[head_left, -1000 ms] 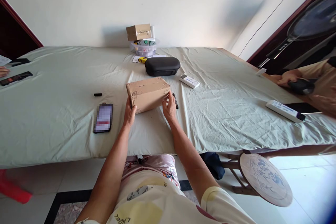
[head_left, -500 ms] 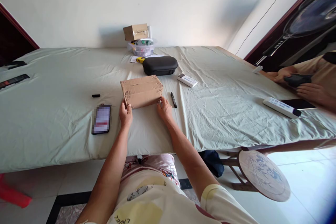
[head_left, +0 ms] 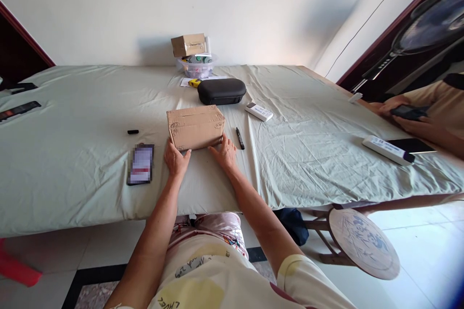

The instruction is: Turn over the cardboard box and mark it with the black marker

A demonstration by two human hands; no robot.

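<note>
A plain white wall [head_left: 253, 9] is rising behind a table that is wearing a wrinkled, pale green cloth [head_left: 308, 169]. A brown, rectangular cardboard box [head_left: 196, 128] is sitting on this cloth in front of the person, with dark line marks showing at its corners; taking it as the dial's centre, the left hand [head_left: 177, 159] is resting against its corner at seven o'clock and the right hand [head_left: 225, 153] is touching its corner between four and five. Both thumbs are standing wide of the fingers, though the fingertips are partly hidden along the box's sides, so how firmly they are pressing cannot be told. A slim black marker pen [head_left: 240, 138] is lying just beside the right hand, near three o'clock. A small black cylindrical cap [head_left: 133, 131] is lying at nine, and a dark smartphone with a blurred screen [head_left: 141, 164] at eight. A rounded black zip case [head_left: 222, 91] is sitting at one o'clock, a white oblong device with a dark end [head_left: 258, 112] between two and three. At twelve, a yellow tape measure [head_left: 195, 83] is lying before a clear plastic tub [head_left: 198, 71] that is bearing a smaller tan cardboard carton [head_left: 188, 45]. Far off at three, another person's hands [head_left: 393, 103] are holding a dark object [head_left: 411, 113].
</note>
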